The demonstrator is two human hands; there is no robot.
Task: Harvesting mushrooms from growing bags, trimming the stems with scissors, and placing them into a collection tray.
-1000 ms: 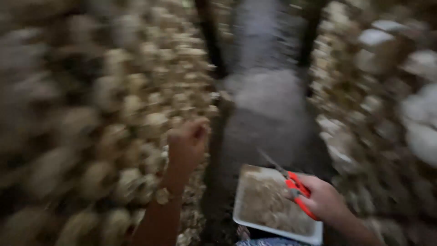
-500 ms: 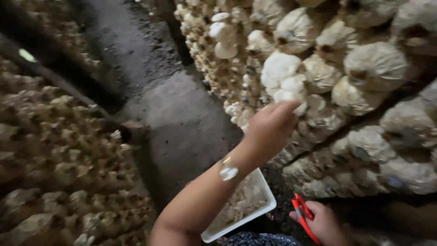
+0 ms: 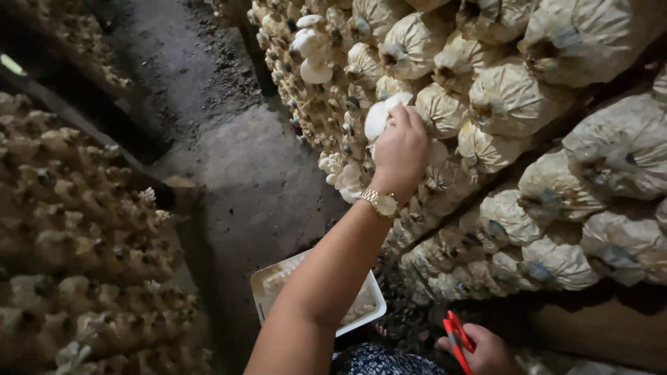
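Left hand: the left hand [image 3: 399, 149] is being held up against the right-hand wall of stacked bags, fingers curled around a white mushroom cluster [image 3: 381, 117]; a gold wristwatch [image 3: 379, 203] is being worn on that wrist.
Right hand: the right hand [image 3: 481, 351] is being kept low at the bottom edge, closed around red-handled scissors [image 3: 457, 339]; the blades are not being shown clearly.
Mushroom cluster: it is being gripped where it sprouts from the mouth of a pale grow bag [image 3: 445, 110], about mid-height on the right wall, with its white cap showing above the knuckles.
Handling: the cluster is being judged light, soft and brittle; the caps are likely to bruise or snap if they are being squeezed.
Where to hold: the firmer base near the bag mouth is being judged the safest place, with the thin cap edges being left untouched.
Tray: a white tray [image 3: 375, 298] with pale pieces in it is being kept below, partly hidden by the forearm.
Other growth: another white mushroom [image 3: 314, 52] is being shown higher on the same wall, well apart from the hand.
Surroundings: a dark dirt aisle [image 3: 229, 139] is being flanked by a second wall of bags [image 3: 76, 236] on the left.
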